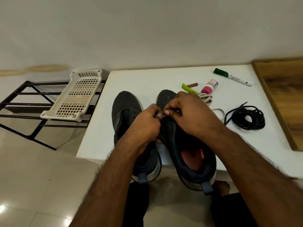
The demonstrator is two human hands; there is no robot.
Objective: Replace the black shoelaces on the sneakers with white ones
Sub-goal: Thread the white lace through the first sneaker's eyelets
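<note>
Two dark sneakers side by side at frame centre on the white worktop [131, 79], toes pointing to the top of the frame, heels overhanging the near edge. Left sneaker [126, 108] with bare eyelets, partly covered by the left forearm. Right sneaker [188, 145] with a reddish insole showing, under both hands. Left hand [144, 125] with its grip clenched on something dark at the lacing area of the right sneaker, seemingly black lace, though hard to tell. Right hand [188, 112] just beside it, fingertips pinching at the same spot; what lies between them too small to make out. Loose black shoelace [247, 117] coiled at right of centre, apart from the shoes. White shoelaces [206, 98] bundled just past the right hand, one loop trailing toward the black coil. Upper right: green-capped marker [232, 77], small pink-capped bottle [209, 86], green clip [188, 89], small red stick [192, 84]. Far right, wooden board [282, 95]. Left of the frame, white plastic tray [73, 95] lying on a black metal rack [24, 102]
</note>
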